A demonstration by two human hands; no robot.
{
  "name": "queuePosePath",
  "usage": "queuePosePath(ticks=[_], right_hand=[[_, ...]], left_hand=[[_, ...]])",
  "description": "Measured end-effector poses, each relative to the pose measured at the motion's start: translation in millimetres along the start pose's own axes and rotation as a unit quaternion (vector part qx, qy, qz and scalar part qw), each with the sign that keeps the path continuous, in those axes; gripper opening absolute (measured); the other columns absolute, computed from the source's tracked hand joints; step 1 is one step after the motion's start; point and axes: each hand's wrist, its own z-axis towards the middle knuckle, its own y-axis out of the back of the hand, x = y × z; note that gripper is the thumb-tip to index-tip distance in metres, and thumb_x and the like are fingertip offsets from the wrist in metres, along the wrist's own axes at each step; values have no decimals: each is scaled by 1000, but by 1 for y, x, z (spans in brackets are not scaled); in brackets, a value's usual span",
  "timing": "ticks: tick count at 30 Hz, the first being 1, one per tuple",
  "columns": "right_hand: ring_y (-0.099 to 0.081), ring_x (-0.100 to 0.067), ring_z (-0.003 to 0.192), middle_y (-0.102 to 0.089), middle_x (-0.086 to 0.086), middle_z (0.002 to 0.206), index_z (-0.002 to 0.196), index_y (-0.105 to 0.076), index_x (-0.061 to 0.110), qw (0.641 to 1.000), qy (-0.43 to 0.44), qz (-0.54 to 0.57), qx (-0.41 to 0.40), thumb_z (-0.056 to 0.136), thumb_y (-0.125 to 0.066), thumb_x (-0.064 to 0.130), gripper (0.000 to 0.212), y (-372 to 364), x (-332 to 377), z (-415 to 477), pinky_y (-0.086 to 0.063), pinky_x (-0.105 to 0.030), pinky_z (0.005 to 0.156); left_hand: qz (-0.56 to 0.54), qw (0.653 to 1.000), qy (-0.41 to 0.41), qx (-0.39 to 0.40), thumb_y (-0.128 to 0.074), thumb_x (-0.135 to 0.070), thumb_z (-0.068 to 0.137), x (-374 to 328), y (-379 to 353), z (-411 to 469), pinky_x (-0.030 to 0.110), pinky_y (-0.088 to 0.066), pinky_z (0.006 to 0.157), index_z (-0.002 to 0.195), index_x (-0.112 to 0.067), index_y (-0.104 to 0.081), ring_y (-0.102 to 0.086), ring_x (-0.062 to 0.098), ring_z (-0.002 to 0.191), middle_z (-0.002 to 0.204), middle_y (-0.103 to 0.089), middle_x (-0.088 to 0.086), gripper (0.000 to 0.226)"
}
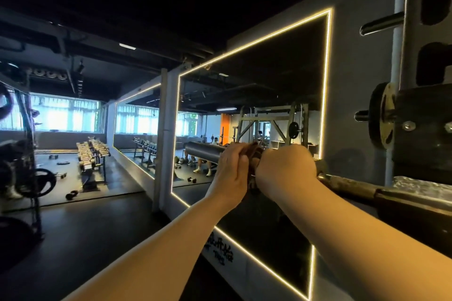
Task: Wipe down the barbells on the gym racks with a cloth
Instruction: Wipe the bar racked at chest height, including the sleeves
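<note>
A barbell (pixel 352 187) rests on a rack at the right and runs left toward a wall mirror. Its thick dark sleeve (pixel 203 150) sticks out past my hands. A dark brownish cloth (pixel 254 154) is wrapped around the bar near the sleeve collar. My left hand (pixel 231 173) grips the bar over the cloth from the left. My right hand (pixel 286 166) is closed over the bar and cloth from the right, touching the left hand. Most of the cloth is hidden between my hands.
The rack upright (pixel 401 32) with pegs and a weight plate (pixel 381 118) stands at the right. A light-edged mirror (pixel 269 95) covers the wall behind the bar. A dumbbell rack (pixel 91 154), loose dumbbells (pixel 72 194) and a machine (pixel 27 168) occupy the left floor.
</note>
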Motion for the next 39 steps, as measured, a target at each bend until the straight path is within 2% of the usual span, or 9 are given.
queuePosePath(ticks=[6,11,16,22,26,29,32,36,39], right_hand=[[-62,-31,107,-64,-11,119,128,-55,9,999,26,25,32,106,-45,28,31,1,-6,7,-50,-47,101],[-63,-31,100,-64,-12,110,122,-56,7,997,25,36,56,104,-45,27,29,-4,-7,20,-52,-47,97],[-63,-28,100,-66,-8,107,119,-60,12,998,33,24,53,105,-47,25,23,-4,-7,22,-51,-45,98],[-60,-23,86,-63,-5,98,120,-60,11,998,22,40,43,104,-45,27,26,-3,-8,14,-51,-35,78],[-57,-20,83,-61,-3,95,125,-57,12,998,-11,55,17,106,-43,34,32,2,-7,4,-52,-33,79],[-53,-18,72,-57,-1,85,122,-58,12,999,-14,28,15,106,-44,36,32,5,-3,1,-49,-32,72],[-58,-17,74,-60,1,84,116,-59,15,999,-22,26,5,104,-49,34,25,8,-2,3,-49,-30,69],[-56,-16,70,-59,1,81,113,-57,19,997,-41,71,11,102,-51,33,19,4,-1,0,-41,-28,58],[-59,-14,70,-60,3,80,115,-56,20,997,-40,59,5,104,-48,38,23,5,-1,1,-47,-26,63]], left_hand=[[10,996,76,-37,-31,-27,109,7,5,18,45,-47,99,116,-25,-54,-52,15,107,106,-53,-10,23],[15,995,99,-26,-31,-23,110,-10,1,13,36,-44,99,123,-18,-52,-49,14,111,115,-53,-2,25],[12,999,49,7,-33,-23,110,-12,10,2,18,-37,93,120,-34,-48,-47,-4,109,112,-51,-15,21],[28,995,89,-19,-29,-44,101,12,10,17,46,-46,102,124,-28,-50,-48,12,112,116,-51,-8,35],[3,993,117,-16,-35,-25,107,-12,-1,11,44,-40,111,129,-24,-47,-42,10,119,126,-45,-5,25],[-18,998,56,36,-30,-37,106,-10,3,-2,48,-36,115,136,-31,-42,-39,14,134,139,-42,-6,32],[9,998,38,53,-27,-45,105,3,17,3,53,-43,109,135,-36,-40,-42,14,130,134,-43,-9,34],[35,998,38,47,-30,-38,108,6,17,6,52,-40,110,131,-29,-44,-40,13,127,131,-45,-7,28],[7,998,33,52,-33,-33,107,1,10,4,50,-35,116,130,-28,-44,-36,12,135,133,-42,-8,26]])
